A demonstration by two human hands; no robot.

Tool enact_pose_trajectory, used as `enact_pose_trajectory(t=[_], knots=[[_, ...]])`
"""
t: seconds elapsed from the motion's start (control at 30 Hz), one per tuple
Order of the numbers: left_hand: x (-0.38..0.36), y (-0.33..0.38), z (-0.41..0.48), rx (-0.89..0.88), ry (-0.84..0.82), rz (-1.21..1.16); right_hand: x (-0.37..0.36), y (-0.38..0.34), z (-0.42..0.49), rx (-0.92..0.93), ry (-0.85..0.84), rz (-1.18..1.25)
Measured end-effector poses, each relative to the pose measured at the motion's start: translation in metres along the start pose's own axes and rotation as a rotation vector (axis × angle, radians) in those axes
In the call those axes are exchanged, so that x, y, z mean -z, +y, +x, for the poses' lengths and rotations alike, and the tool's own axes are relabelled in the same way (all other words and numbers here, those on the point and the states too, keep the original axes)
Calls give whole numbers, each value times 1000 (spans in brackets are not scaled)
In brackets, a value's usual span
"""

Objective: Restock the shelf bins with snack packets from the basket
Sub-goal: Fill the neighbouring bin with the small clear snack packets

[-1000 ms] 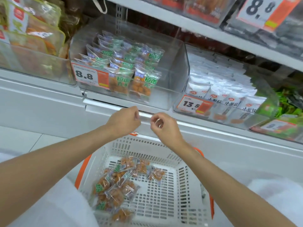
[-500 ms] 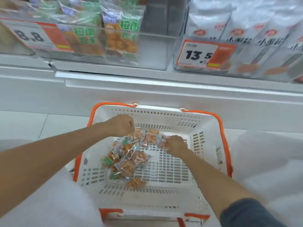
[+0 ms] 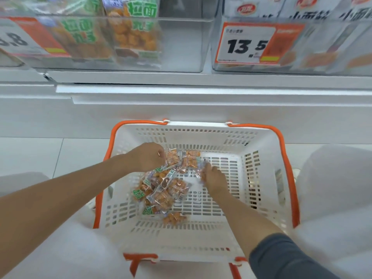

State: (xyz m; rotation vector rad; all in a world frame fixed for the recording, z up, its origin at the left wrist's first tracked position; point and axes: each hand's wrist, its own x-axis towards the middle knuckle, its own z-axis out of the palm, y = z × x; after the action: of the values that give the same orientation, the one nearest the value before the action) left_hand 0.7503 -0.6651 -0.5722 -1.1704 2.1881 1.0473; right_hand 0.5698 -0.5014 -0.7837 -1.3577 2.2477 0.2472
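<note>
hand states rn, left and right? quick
Left hand: closed, pinching a packet at the far edge of the snack packets.
Right hand: closed on a packet at the pile's right side, though blurred.

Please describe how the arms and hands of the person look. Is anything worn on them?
The left hand and right hand are bare: no gloves, no ring or watch in sight. The left arm is uncovered as far as the frame reaches. A dark grey sleeve covers the right arm from about the elbow up.
</note>
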Motion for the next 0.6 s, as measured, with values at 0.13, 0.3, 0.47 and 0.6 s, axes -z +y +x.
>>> enact_pose_trajectory(t=[0.13,0.3,0.47,0.6], knots=[[1,-4,-4,4,-19,32,25,-3,-2,-38,-83,190],[13,8,-20,-51,-25,44,111,-22,-7,-69,-301,305],[44,38,-50,-119,-51,-211,222,-41,-48,-49,-331,588],[57,52,-83,-260,19,-269,291,-55,-91,-1,-509,1082]])
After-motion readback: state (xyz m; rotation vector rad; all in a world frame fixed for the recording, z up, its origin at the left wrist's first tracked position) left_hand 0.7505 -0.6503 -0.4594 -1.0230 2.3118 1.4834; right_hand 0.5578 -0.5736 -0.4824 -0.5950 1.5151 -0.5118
